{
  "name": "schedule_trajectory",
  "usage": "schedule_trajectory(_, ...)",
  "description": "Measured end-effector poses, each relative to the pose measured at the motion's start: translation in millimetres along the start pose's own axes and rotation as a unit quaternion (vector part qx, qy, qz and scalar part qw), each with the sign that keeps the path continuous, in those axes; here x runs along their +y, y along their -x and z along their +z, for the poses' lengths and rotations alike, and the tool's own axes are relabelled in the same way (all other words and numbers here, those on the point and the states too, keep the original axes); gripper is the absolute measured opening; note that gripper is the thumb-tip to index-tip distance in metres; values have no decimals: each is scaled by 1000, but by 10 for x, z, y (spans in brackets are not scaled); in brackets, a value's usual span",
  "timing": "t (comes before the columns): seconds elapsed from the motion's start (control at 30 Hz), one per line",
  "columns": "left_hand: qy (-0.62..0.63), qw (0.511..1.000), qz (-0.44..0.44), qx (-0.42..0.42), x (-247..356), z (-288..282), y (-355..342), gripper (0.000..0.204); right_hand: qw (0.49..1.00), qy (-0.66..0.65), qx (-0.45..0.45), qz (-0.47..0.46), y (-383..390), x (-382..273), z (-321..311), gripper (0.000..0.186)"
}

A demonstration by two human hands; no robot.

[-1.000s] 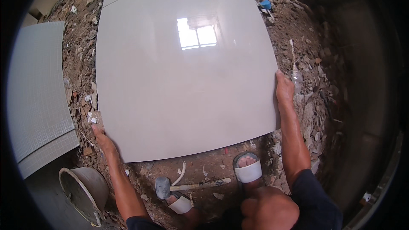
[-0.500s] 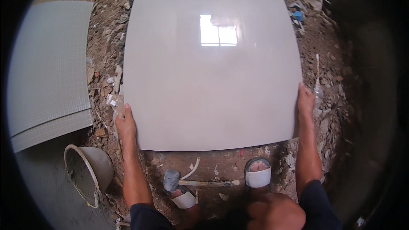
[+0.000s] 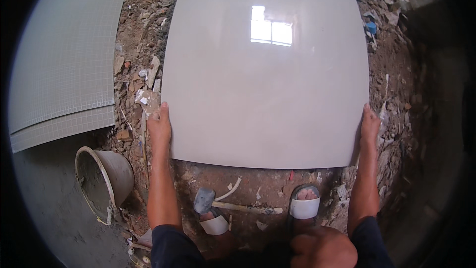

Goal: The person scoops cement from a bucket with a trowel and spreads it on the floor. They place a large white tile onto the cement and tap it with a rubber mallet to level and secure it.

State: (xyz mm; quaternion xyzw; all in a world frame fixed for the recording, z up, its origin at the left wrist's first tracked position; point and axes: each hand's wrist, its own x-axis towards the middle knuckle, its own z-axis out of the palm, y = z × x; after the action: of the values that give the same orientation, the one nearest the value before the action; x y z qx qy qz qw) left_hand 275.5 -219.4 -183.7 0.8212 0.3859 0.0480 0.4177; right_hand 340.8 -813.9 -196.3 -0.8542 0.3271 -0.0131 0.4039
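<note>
Two bare hands are holding one big tile, one hand at each side. The left hand point(image 3: 159, 125) is gripping the left edge with its thumb lying along the rim, and the right hand point(image 3: 369, 123) is gripping the right edge in much the same way. Each grip is closing on the tile; the fingers reaching below are staying hidden. The big tile point(image 3: 265, 104), pale and glossy, is lying face up in front of the person, its near edge running just beyond the feet. One window reflection point(image 3: 271, 32) is shining on its upper part. Whether the tile is resting fully on the ground point(image 3: 136, 39) or is being lifted slightly, I cannot tell.

At the left, at least two grey tiles point(image 3: 69, 54) are lying stacked, their visible faces showing a fine grid. Below them one bucket point(image 3: 119, 171) is tilting on its side, its mouth facing left and grey paste coating its inside.

Two feet are standing in two sandals point(image 3: 305, 209), each showing a white strap. One mallet point(image 3: 248, 208) is lying between them, its grey head partly covering the left toes and its wooden handle pointing toward the right foot. One curved white strip point(image 3: 230, 189) is lying just beyond the handle. Over by the tile's far right side, one blue piece point(image 3: 371, 27) is sitting among the rubble; any lettering on it is too small to read.
</note>
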Motion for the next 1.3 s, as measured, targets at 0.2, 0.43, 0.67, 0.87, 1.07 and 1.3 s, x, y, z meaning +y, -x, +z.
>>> schedule_trajectory(0.2,-15,999,-32,-11,78,23,46,58,999,-23,-12,22,23,85,30,60)
schedule_trajectory(0.43,-351,905,138,195,681,-135,-124,72,958,137,125,-218,-168,-754,-199,56)
schedule_trajectory(0.67,-357,871,325,-89,1536,1467,-128,85,865,329,3,-378,-303,-1759,1305,66)
schedule_trajectory(0.87,-395,858,309,-110,1789,2100,-209,86,863,347,-63,-361,-292,-1853,1933,81)
schedule_trajectory(1.07,-413,847,320,-97,2158,2177,-329,86,880,315,-87,-344,-343,-2037,1767,81)
schedule_trajectory(1.3,-362,835,411,-45,2071,2375,-674,82,849,351,-5,-396,-368,-1821,1983,76)
